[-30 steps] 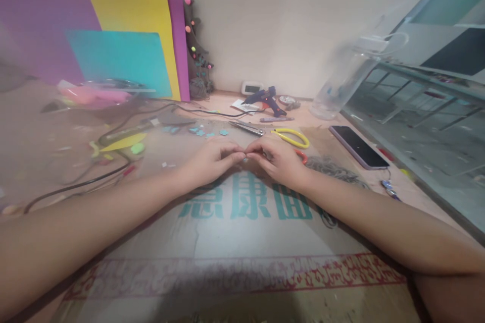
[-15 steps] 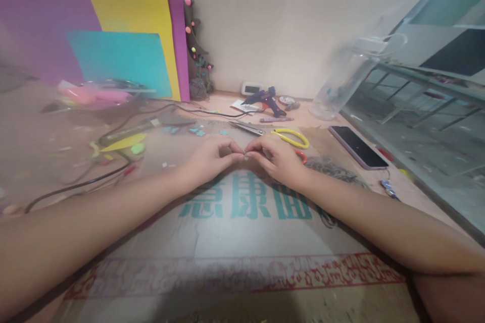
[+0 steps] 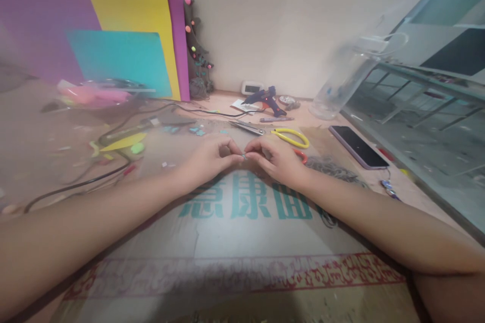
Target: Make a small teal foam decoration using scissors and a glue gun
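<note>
My left hand [image 3: 216, 157] and my right hand [image 3: 276, 157] meet fingertip to fingertip over the printed board [image 3: 227, 242]. Both are closed in a pinch around a tiny bluish-green piece [image 3: 244, 155], too small to make out well. Scissors with yellow and red handles [image 3: 291, 138] lie just behind my right hand, their blades pointing left. Beside my right wrist is a heap of grey cord [image 3: 333, 169]. Small blue scraps [image 3: 197, 131] are scattered behind my left hand.
A glue gun [image 3: 267, 101] rests by a small white device [image 3: 252, 87] near the wall. At right are a phone [image 3: 358, 146] and a clear bottle [image 3: 341, 81]. Coloured sheets [image 3: 125, 60] lean at back left; a black cable [image 3: 76, 186] runs across the left side.
The piece between my fingertips looked pale before and now shows bluish-green. My fingers have shifted very slightly; both arms stay in place.
</note>
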`<state>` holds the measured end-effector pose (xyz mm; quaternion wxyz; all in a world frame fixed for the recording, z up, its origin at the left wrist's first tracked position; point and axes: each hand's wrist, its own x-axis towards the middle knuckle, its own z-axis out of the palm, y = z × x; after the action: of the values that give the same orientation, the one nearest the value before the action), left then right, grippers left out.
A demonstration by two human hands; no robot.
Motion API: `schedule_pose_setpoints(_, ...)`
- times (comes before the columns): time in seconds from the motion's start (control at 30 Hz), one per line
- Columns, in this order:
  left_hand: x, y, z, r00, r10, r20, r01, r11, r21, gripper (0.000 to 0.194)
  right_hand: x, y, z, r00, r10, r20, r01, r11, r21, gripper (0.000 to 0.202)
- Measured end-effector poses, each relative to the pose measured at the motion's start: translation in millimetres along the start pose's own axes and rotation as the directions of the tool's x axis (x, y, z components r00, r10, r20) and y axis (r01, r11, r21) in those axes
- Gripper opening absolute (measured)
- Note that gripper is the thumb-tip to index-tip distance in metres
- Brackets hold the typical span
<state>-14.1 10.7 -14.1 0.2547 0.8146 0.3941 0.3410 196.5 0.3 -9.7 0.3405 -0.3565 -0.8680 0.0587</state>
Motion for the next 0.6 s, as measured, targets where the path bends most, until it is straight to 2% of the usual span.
schedule_pose_setpoints(0.13,-0.3,0.3,0.0,1.0,0.005,0.022,-0.005,1.0,-0.01,0.016,-0.1,0.3,0.6,1.0,-0.009,-0.027,0.009,0.999,0.031,0.022)
schedule_pose_setpoints(0.3,-0.5,1.4,0.6,1.0,-0.005,0.025,0.005,1.0,-0.011,0.016,0.0,2.5,1.1,0.997,-0.082,0.002,0.082,0.996,0.026,0.009)
schedule_pose_setpoints(0.6,-2.9,3.6,0.2,0.999,-0.012,0.049,0.016,0.997,-0.08,0.015,0.5,3.8,1.2,0.995,-0.101,-0.012,0.101,0.994,0.032,0.008)
